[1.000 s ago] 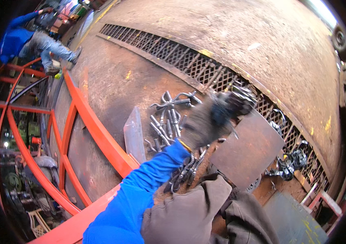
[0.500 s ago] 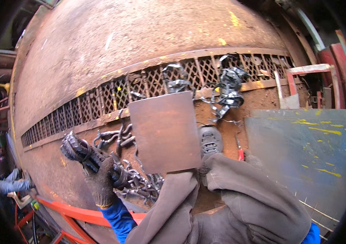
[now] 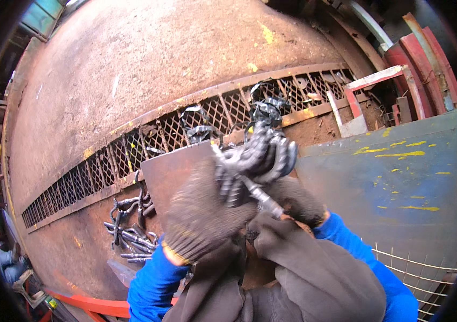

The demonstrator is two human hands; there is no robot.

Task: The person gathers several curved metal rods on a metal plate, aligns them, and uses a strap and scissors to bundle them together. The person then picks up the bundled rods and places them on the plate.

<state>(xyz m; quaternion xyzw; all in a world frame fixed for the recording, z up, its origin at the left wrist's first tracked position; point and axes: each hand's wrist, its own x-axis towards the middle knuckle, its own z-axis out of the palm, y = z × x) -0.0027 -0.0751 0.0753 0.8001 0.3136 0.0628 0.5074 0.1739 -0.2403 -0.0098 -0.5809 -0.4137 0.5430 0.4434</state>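
Observation:
In front of my lap I hold up a bundle of dark, shiny ribbed tubes [image 3: 266, 155], blurred by motion. My left hand [image 3: 207, 214], in a dark knit glove, is closed at the near left side of the bundle, its fingertips hidden. A thin grey tube [image 3: 260, 196] sticks out of the bundle toward my right knee. My right hand [image 3: 299, 203], gloved too, is just right of this tube; its fingers are mostly hidden. Behind my left hand lies a flat brown metal plate [image 3: 169, 163], partly covered. More dark tubes [image 3: 134, 236] lie on the ground at the left.
A long metal grate [image 3: 169, 131] crosses the brown ground ahead, with tangled black strips [image 3: 201, 131] on it. To the right lies a large grey sheet [image 3: 389, 172] with yellow marks, beside wire mesh [image 3: 416, 273]. A red frame bar [image 3: 94, 303] runs at lower left.
My left hand has come from the left to the front of my lap with the bundle. The right hand has entered view beside it. The whole view has shifted.

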